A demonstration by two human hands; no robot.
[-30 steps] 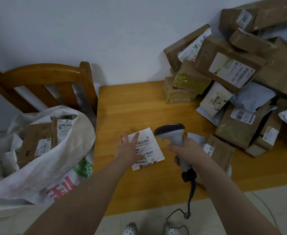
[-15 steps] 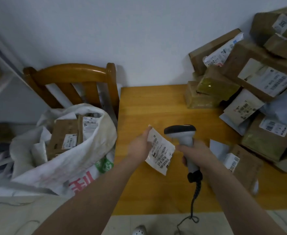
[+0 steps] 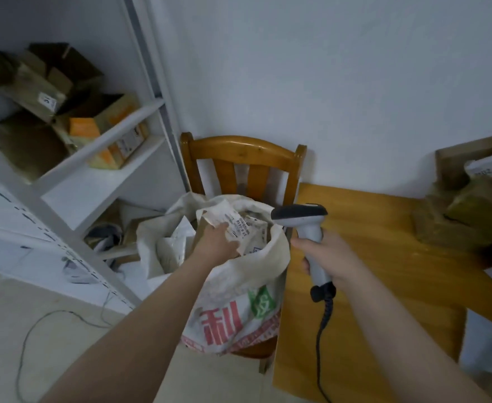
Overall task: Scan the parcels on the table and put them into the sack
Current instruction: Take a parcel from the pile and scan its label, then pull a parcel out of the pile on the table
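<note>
Left hand, fingers curled round the labelled parcel, has carried it from the table into the mouth of the sack at the table's nine o'clock, so only release remains; right hand grips the scanner.

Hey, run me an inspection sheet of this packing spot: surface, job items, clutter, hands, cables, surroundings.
Surface: wooden table, bare wood beside the right hand.
Job's things: labelled parcel held at the mouth of the white sack, which sits on a wooden chair and holds other parcels; piled parcels at the table's right end.
Clutter: cardboard boxes crammed on the white shelf rack.
Hands: left hand grips the labelled parcel; right hand grips the barcode scanner.
Cables: scanner cable hangs from the handle; thin floor cable lies looped.
Surroundings: white wall, light floor.
</note>
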